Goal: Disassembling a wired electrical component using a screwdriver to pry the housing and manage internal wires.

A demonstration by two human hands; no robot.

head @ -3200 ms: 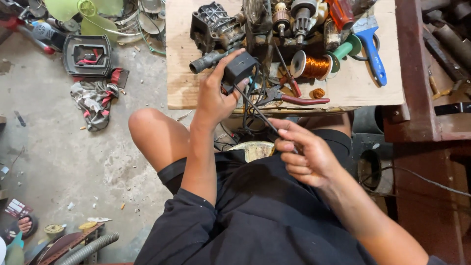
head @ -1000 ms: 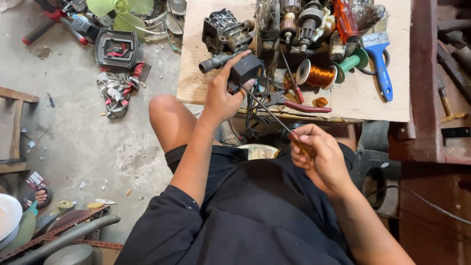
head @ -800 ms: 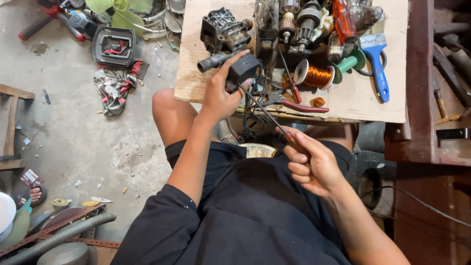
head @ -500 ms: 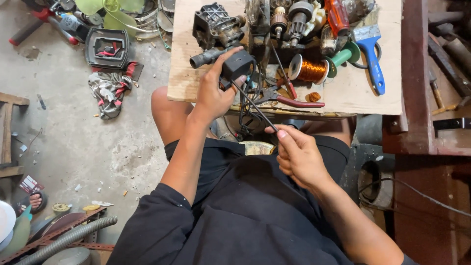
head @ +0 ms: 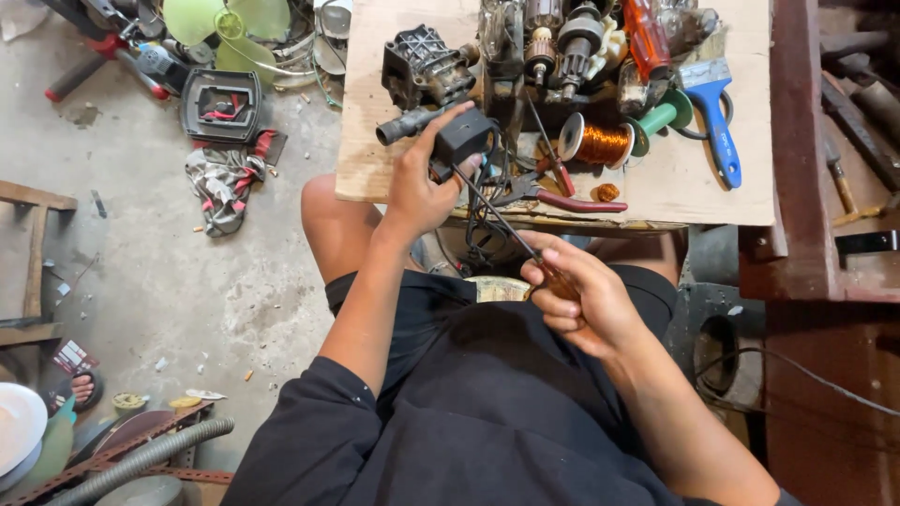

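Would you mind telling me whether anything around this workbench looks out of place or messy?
Yes: a crumpled rag, a black housing part and a green fan blade lie scattered on the concrete floor left of the board. The left hand holds a black part; the right hand a screwdriver.
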